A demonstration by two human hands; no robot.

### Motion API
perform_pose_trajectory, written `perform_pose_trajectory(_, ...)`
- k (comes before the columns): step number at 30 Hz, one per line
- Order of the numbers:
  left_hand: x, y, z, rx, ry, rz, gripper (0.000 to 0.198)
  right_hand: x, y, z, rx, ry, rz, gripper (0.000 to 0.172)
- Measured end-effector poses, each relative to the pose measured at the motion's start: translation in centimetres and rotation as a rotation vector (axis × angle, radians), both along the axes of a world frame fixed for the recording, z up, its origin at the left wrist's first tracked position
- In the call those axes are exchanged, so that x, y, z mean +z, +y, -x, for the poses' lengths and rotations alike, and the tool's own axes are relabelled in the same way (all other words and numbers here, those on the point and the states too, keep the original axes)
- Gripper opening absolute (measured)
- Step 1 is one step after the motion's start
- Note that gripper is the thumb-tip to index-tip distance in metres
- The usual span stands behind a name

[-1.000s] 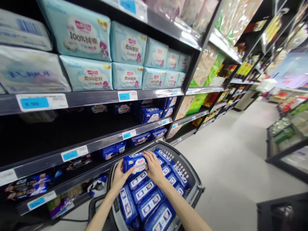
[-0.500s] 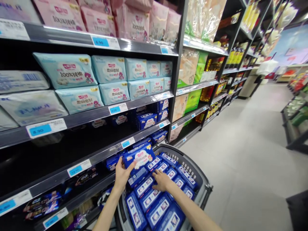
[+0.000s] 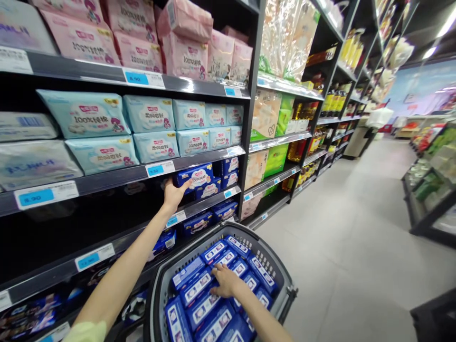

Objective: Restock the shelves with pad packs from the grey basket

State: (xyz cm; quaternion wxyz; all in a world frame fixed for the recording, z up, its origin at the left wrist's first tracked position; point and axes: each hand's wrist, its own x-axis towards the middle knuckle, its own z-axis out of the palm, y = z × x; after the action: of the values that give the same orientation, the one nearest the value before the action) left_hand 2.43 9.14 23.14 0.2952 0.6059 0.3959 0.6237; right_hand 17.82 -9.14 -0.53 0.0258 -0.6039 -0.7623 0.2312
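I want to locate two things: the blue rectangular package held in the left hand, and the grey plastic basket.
Blue rectangular package [image 3: 198,177] in the left hand [image 3: 174,194]: head view, on its printed front face.
Grey plastic basket [image 3: 281,281]: head view, on its wall, picture right.

A pale yellow-green sleeve [image 3: 86,331], plain where it shows, covers the left arm [image 3: 128,266] down to a soft, slightly uneven edge. The left hand [image 3: 173,195] and right hand [image 3: 225,281] are bare, the slim right forearm [image 3: 259,308] likewise.
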Motion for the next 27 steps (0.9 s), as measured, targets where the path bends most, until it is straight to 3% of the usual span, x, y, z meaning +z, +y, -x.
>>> perform_pose_trajectory(4,0.8,2.3,-1.5,0.126,0.087,0.098,0.074,0.0,0.0,-0.3,0.015,0.005,-0.017,0.064)
perform_pose_trajectory(8,1.0,4.9,-2.8,0.107,0.140,0.031,0.067,-0.3,0.1,-0.8,0.032,0.024,-0.035,0.062)
perform_pose_trajectory(13,0.8,7.5,-3.9,0.244,0.268,0.036,0.071,-0.6,-0.1,-1.7,0.052,0.075,-0.045,0.059)
perform_pose_trajectory(27,0.5,9.4,-7.2,0.301,0.444,0.099,0.065,-0.6,0.2,-2.5,0.062,0.115,-0.025,0.059)
